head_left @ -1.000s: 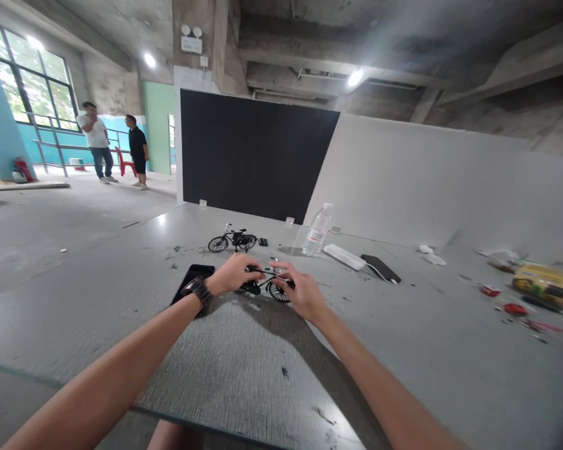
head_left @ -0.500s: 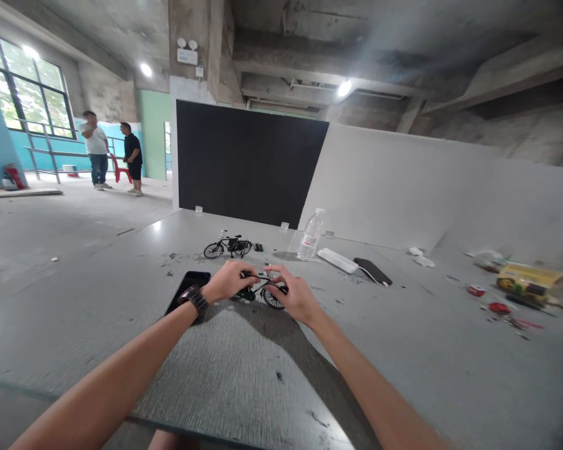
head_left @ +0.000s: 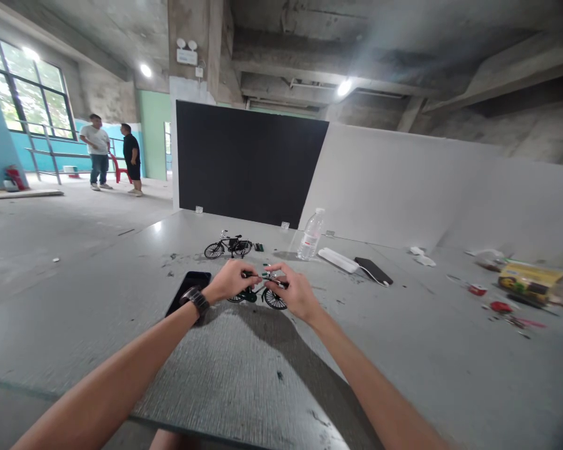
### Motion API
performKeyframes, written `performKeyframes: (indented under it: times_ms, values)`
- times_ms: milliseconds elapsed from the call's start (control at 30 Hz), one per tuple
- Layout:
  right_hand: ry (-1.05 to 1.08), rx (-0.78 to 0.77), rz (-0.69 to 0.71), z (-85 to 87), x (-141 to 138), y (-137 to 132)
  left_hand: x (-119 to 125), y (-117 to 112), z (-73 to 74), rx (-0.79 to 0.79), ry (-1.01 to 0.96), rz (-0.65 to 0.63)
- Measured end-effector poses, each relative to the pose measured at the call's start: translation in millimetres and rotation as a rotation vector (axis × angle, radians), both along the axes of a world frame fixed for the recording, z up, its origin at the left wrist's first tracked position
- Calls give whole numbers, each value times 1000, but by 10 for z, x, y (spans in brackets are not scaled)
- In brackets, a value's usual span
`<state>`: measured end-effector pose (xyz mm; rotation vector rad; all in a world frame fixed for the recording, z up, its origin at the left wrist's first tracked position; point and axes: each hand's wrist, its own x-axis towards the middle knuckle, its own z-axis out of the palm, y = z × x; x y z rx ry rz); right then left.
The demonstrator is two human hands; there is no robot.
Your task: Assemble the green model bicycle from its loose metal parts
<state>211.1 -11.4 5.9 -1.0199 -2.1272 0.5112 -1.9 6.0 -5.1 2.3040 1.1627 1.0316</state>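
A small green model bicycle (head_left: 263, 294) stands on the grey table (head_left: 244, 369) in front of me. My left hand (head_left: 229, 281), with a dark watch on its wrist, is closed on the bicycle's left end. My right hand (head_left: 296, 291) pinches the bicycle's top at the right end, above its wheel. A second, black model bicycle (head_left: 228, 245) stands upright farther back, untouched.
A dark phone (head_left: 187, 289) lies just left of my left wrist. A water bottle (head_left: 310, 235), a white bar (head_left: 338, 259) and a black flat device (head_left: 373, 270) sit beyond. Yellow packaging (head_left: 530, 280) and red bits lie at right. Two people (head_left: 112, 156) stand far left.
My view has shifted slightly; both hands stay on the green model bicycle with small finger movements. The people in the background have shifted a little.
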Motion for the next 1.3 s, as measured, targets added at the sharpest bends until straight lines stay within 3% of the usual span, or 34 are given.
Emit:
performKeyframes:
  times_ms: [267, 567, 900, 1067, 1300]
  values:
    - [-61, 129, -94, 14, 8, 236, -72, 98, 70, 84, -16, 41]
    - [-77, 143, -140, -1, 77, 559, -301, 369, -145, -12, -89, 84]
    - [42, 169, -194, -13, 51, 658, -222, 409, -250, -129, -323, 68]
    - [-15, 184, -204, -25, 66, 703, -174, 413, -235, -128, -286, 175]
    - [-52, 176, -211, -82, 76, 887, -137, 529, -336, -125, -249, 291]
